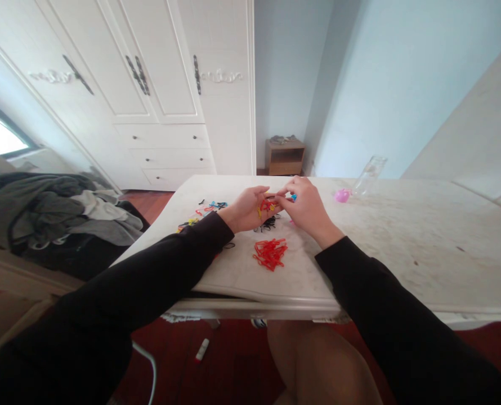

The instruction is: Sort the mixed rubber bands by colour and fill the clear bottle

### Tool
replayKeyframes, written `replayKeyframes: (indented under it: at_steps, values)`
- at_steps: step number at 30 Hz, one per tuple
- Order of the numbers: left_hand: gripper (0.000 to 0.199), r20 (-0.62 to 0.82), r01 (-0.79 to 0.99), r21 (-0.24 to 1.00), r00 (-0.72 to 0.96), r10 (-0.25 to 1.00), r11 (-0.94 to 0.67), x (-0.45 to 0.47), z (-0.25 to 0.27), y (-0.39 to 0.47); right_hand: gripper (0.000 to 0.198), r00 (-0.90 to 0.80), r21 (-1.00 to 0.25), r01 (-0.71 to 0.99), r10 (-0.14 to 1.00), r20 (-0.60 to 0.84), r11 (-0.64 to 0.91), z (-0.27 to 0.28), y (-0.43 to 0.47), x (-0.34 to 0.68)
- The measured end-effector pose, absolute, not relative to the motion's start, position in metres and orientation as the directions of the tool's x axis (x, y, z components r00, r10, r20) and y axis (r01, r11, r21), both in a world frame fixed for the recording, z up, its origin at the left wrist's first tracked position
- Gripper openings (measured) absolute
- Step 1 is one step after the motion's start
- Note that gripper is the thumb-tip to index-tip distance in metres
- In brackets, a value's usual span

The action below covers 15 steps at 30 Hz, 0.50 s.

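My left hand (250,209) is turned palm up over the table, cupping several small red and yellow rubber bands (267,207). Above that palm, my right hand (305,208) has its thumb and forefinger pinched together at the left fingers. A dark strand shows by the pinch, too small to make out. Bits of blue (294,197) appear beside the right fingers; whether they are held is unclear. Nearer me lies a pile of red rubber bands (269,254). Black rubber bands (268,224) lie just below the left hand, partly hidden by it. Mixed coloured bands (210,209) are scattered by my left wrist.
The white table (385,253) has its front edge close to my legs. Toward the back right stand a pink object (342,195) and a clear glass container (369,175). Clothes (73,208) are heaped at the left. A white and red tube (202,350) lies on the floor.
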State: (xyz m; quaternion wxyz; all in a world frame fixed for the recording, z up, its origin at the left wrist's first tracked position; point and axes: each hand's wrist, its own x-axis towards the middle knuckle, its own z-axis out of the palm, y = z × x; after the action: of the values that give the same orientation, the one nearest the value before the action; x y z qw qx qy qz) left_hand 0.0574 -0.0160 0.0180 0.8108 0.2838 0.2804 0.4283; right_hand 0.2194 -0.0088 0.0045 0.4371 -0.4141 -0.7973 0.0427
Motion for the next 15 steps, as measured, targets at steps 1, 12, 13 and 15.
replayKeyframes:
  at_steps: [1, 12, 13, 15]
  values:
    - [0.039, -0.215, -0.546, 0.692, 0.468, 0.857, 0.471, 0.058, 0.017, -0.015, 0.012, -0.259, -0.436, 0.626, 0.700, 0.665, 0.646, 0.005, -0.009, 0.220]
    - [0.050, -0.237, -0.776, 0.591, 0.096, 0.967, 0.222, 0.046, 0.028, -0.012, 0.011, -0.152, -0.478, 0.633, 0.702, 0.695, 0.610, 0.010, -0.015, 0.218]
    - [0.050, -0.226, -0.796, 0.576, 0.065, 0.972, 0.187, 0.045, 0.029, -0.012, 0.012, -0.180, -0.468, 0.637, 0.708, 0.682, 0.613, 0.009, -0.014, 0.217]
    - [0.051, -0.222, -0.814, 0.557, 0.050, 0.974, 0.169, 0.045, 0.031, -0.013, 0.013, -0.259, -0.443, 0.643, 0.721, 0.643, 0.625, 0.005, -0.013, 0.216]
